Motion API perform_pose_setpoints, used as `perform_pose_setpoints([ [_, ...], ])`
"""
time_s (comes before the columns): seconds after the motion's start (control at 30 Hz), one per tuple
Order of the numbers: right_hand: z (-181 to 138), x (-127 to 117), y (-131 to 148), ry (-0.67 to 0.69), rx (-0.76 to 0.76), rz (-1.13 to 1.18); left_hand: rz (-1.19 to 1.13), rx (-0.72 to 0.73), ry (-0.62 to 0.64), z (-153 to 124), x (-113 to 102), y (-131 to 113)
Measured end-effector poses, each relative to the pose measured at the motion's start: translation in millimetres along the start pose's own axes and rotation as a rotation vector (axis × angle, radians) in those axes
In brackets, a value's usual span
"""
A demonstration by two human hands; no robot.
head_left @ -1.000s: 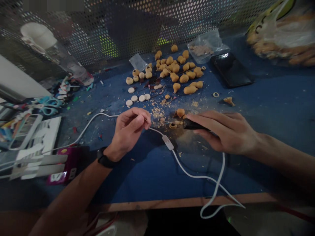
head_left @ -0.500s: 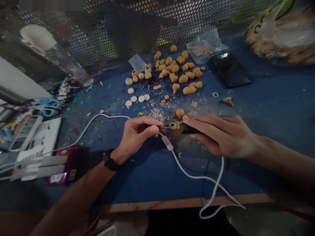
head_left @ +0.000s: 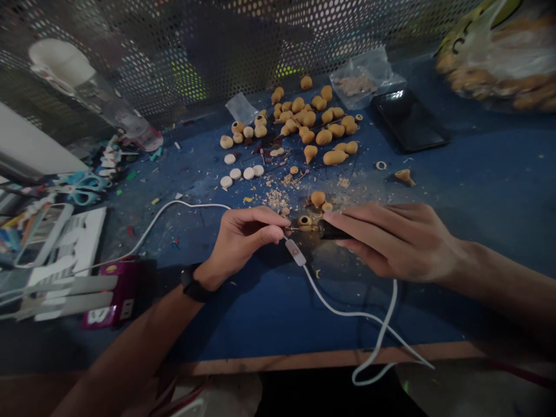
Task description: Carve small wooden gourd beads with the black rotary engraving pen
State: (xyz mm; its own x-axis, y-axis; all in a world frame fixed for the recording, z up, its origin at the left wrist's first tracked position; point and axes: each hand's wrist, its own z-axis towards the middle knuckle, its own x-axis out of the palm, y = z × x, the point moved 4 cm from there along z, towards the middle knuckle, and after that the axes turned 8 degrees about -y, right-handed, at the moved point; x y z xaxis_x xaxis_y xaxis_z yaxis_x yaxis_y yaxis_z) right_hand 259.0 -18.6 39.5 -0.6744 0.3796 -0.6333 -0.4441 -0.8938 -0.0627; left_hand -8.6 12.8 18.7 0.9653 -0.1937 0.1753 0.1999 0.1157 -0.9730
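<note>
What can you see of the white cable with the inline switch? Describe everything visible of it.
The white cable is thin and smooth, perhaps plastic-sheathed, with a small white oblong inline switch carrying a round button. It runs across the blue bench top in loose curves, passes beneath the left hand, and drops over the bench's wooden front edge in a slack loop.

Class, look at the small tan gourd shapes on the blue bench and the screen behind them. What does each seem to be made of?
The gourd shapes look like unpainted wood or dried gourd: matte tan, with pale shavings scattered nearby. The screen seems to be dark perforated sheet metal, judging by its regular round holes.
</note>
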Motion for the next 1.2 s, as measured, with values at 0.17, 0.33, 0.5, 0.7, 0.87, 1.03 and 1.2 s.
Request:
perform_pose_setpoints([
  [0.17, -4.0, 0.7, 0.9, -0.022, 0.023, 0.011, -0.021, -0.088, 0.032, 0.5, 2.5, 2.7],
  [0.33, -6.0, 1.4, 2.7, -0.031, 0.015, 0.021, -0.042, -0.186, 0.099, 0.7, 5.3, 4.1],
  [0.5, 1.5, -1.9, 1.8, -0.025, 0.003, 0.038, -0.113, -0.195, 0.121, -0.9, 9.1, -1.4],
  [0.7, 4.5, -3.5, 1.0, -0.031, -0.016, 0.027, -0.203, -0.157, 0.159, -4.0, 11.3, -4.5],
  [0.87, 1.0, -3.3, 2.6, -0.043, 0.005, 0.036, -0.229, -0.262, 0.180, -3.2, 10.8, 1.0],
  [1.03, 2.5, -4.7, 4.7, -0.056, -0.004, 0.034, -0.203, -0.329, 0.205, -2.8, 10.2, 3.8],
  [1.2, 4.3, -5.3, 4.0, -0.057, -0.005, 0.039, -0.194, -0.341, 0.234, -4.2, 9.4, 3.3],
])
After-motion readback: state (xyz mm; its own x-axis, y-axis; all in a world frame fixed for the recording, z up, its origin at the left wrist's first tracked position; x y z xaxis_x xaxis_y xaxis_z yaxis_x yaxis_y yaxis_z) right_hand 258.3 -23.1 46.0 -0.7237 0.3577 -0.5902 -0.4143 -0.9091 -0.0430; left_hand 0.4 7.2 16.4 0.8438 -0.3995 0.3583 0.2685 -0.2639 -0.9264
